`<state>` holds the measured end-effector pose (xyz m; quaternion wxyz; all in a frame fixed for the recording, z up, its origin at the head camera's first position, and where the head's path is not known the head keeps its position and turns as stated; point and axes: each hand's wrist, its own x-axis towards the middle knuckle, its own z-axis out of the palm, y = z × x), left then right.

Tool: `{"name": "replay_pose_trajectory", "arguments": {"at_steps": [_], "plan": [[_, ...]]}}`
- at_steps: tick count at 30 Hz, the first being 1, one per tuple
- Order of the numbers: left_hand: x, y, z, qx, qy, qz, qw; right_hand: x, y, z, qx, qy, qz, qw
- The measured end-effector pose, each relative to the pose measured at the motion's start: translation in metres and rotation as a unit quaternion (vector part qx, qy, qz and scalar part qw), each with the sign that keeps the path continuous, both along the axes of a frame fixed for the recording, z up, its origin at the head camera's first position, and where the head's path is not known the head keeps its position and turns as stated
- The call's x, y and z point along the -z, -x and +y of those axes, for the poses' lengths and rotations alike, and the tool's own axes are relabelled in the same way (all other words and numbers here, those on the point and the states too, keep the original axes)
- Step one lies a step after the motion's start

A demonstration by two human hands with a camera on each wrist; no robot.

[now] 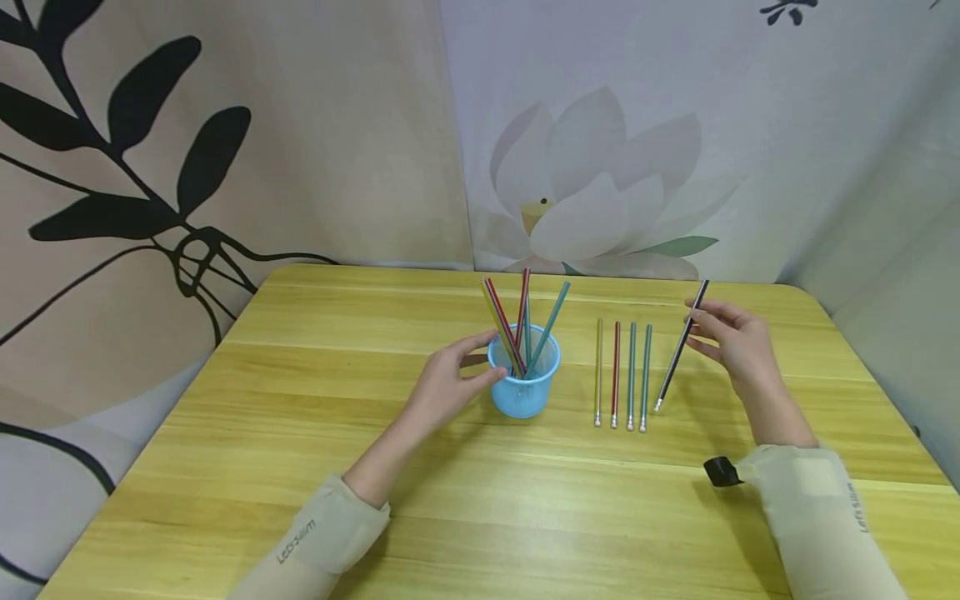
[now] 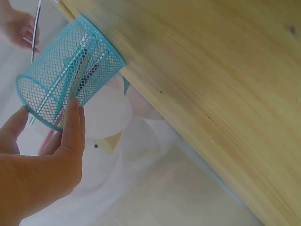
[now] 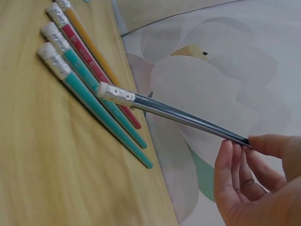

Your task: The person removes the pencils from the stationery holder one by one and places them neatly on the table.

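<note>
Nearest are the two sleeves (image 1: 330,533), and from the right cuff sticks out a small black piece (image 1: 722,472). If this arm goes low across the worktop (image 1: 525,517), I think the piece could push the loose pencils out of line.

Further on, the left hand (image 1: 450,375) holds the blue mesh cup (image 1: 517,398) by its rim, the thumb and fingers bent around one side only. The cup stands on the worktop, with several pencils (image 1: 551,325) leaning inside. A pull at this high place could tip it, because the long pencils probably make it heavy at the top.

To the right of the cup lie a yellow pencil (image 1: 598,375), a red pencil (image 1: 617,375) and two green pencils (image 1: 640,375), side by side but apart. They seem round enough to roll if something knocks them.

Just beside this row, the right hand (image 1: 738,346) pinches a black pencil (image 1: 678,354) near its plain end, with fingers almost closed and the eraser pointing down. Such a grip at one end may let the pencil swing or slip, if the eraser hits something.
</note>
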<state>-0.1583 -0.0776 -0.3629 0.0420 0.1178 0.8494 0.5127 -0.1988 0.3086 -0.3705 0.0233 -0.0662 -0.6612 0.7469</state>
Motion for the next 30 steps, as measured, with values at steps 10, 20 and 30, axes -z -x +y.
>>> {"name": "replay_pose_trajectory", "arguments": {"at_steps": [10, 20, 30], "plan": [[-0.002, 0.003, 0.000, 0.001, 0.000, 0.007, 1.0000, 0.009, 0.005, 0.000, -0.024, -0.019, -0.031, 0.9990], [-0.003, 0.002, 0.001, 0.000, -0.001, 0.004, 1.0000, 0.019, 0.011, 0.002, -0.051, -0.027, -0.071, 0.9958], [0.002, -0.002, -0.001, 0.002, 0.003, 0.005, 1.0000, 0.037, 0.012, 0.005, -0.107, -0.100, -0.146, 0.9784]]}}
